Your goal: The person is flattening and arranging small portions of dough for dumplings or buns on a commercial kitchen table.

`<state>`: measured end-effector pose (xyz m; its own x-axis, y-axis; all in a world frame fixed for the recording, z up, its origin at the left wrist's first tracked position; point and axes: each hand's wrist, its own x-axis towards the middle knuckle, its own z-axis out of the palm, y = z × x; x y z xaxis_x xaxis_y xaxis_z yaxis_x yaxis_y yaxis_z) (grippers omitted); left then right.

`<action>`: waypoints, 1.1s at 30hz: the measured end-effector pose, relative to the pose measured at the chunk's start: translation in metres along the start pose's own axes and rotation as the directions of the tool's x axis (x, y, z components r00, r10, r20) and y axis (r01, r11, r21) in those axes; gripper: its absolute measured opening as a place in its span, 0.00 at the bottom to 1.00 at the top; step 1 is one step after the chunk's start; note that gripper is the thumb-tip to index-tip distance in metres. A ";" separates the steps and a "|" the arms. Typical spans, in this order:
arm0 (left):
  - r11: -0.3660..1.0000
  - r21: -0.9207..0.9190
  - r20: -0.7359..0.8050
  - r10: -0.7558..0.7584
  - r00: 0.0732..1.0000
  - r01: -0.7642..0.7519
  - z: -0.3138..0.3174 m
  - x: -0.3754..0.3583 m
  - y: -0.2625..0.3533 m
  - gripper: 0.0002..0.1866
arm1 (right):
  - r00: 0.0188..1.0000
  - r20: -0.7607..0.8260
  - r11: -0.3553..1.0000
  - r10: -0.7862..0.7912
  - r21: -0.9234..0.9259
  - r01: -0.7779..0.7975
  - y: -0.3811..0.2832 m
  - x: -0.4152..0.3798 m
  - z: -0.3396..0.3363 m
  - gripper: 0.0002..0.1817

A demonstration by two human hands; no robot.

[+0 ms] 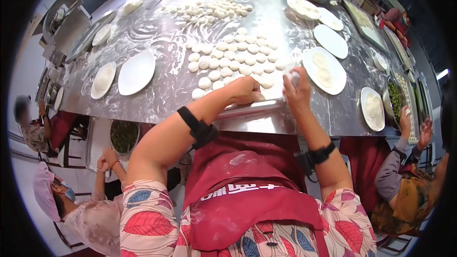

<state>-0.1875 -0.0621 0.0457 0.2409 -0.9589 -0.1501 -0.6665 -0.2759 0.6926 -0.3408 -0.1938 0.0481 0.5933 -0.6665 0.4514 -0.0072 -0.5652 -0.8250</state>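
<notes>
My left hand (245,90) is closed at the table's front edge, its curled fingers on a pale piece of dough (258,96) that they mostly hide. To its right, my right hand (299,93) is raised just above the metal surface, fingers bent round a pale, rod-like thing (294,79) whose full shape is hidden. Just beyond both hands lie rows of flattened round dough pieces (233,54). Nearest the right hand is a white plate (338,77) with thin round dough wrappers (322,69) on it.
A floury metal table (166,102) spreads ahead, with a heap of loose dough pieces (209,10) farther back. White plates (137,72) stand at both sides. A bowl of green filling (394,99) is at right. Co-workers sit left and right; one person's hands (414,126) are close by.
</notes>
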 end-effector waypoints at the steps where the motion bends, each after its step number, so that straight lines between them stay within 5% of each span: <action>1: 0.998 0.057 0.026 0.007 1.000 -0.008 -0.001 -0.002 0.000 0.09 | 1.000 0.007 1.000 0.027 0.004 -0.027 -0.003 -0.015 -0.010 0.12; 3: 0.998 0.058 -0.025 0.027 0.999 -0.026 0.001 -0.005 -0.007 0.10 | 1.000 -0.009 0.999 -0.026 0.029 0.026 -0.008 -0.048 -0.026 0.11; 6: 0.960 -0.264 0.026 -0.095 0.995 0.098 0.005 -0.014 -0.013 0.10 | 0.999 -0.041 0.992 -0.031 0.120 0.035 -0.012 -0.063 -0.027 0.11; 9: 0.999 -0.051 -0.022 0.012 1.000 -0.013 0.003 -0.017 -0.001 0.09 | 1.000 -0.017 1.000 0.006 0.021 -0.006 -0.007 -0.024 -0.012 0.11; 12: 0.999 0.007 -0.141 -0.044 0.989 0.046 0.005 -0.001 0.000 0.10 | 0.994 -0.005 0.994 -0.108 -0.032 0.108 0.012 0.022 0.016 0.11; 17: 0.999 0.039 0.032 -0.004 0.999 0.003 0.000 0.005 0.000 0.10 | 1.000 0.022 1.000 0.015 0.009 -0.015 -0.001 -0.006 -0.006 0.11; 21: 0.990 -0.138 0.039 -0.030 0.999 0.036 0.002 -0.006 -0.008 0.08 | 1.000 0.010 0.993 0.003 0.114 -0.004 -0.007 -0.050 -0.027 0.11; 24: 0.995 -0.096 0.009 0.014 1.000 -0.013 0.004 -0.010 -0.001 0.09 | 0.998 0.004 0.996 0.058 0.067 -0.058 -0.005 -0.024 -0.013 0.12; 27: 0.999 0.001 -0.118 -0.036 0.992 0.036 0.007 0.000 0.005 0.11 | 0.998 0.009 0.997 -0.070 -0.014 0.070 0.007 0.014 0.008 0.12; 33: 0.999 -0.048 -0.020 -0.012 1.000 0.011 0.007 0.004 -0.001 0.09 | 0.999 0.042 0.997 0.028 0.071 -0.031 -0.001 -0.030 -0.021 0.12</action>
<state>-0.1913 -0.0661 0.0397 0.2629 -0.9540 -0.1437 -0.6292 -0.2825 0.7240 -0.3753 -0.1835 0.0432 0.6264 -0.6607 0.4136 0.0316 -0.5087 -0.8604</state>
